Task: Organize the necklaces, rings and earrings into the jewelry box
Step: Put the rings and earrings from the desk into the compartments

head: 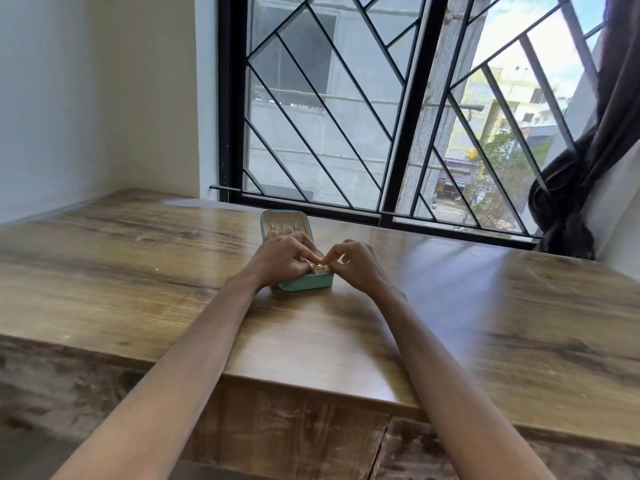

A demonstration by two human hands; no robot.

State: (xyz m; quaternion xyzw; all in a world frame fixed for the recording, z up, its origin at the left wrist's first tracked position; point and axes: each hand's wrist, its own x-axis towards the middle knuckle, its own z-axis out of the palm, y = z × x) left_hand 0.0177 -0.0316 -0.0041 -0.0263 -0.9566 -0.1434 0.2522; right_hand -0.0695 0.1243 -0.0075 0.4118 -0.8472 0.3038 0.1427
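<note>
A small mint-green jewelry box point(308, 284) lies open on the wooden table point(138, 258), its lid point(284, 221) standing up at the back with a few small pieces hung inside. My left hand point(282, 258) rests over the box's left half and covers most of the tray. My right hand point(356, 263) is at the box's right edge. The fingertips of both hands meet over the tray and pinch a small gold piece point(321, 264), too small to identify. The rest of the tray's contents are hidden by my hands.
A barred window point(381, 116) runs just behind the table. A dark curtain point(581, 188) hangs bunched at the far right. A white wall stands at the left. The table's near edge drops to a lower wooden surface point(294, 431).
</note>
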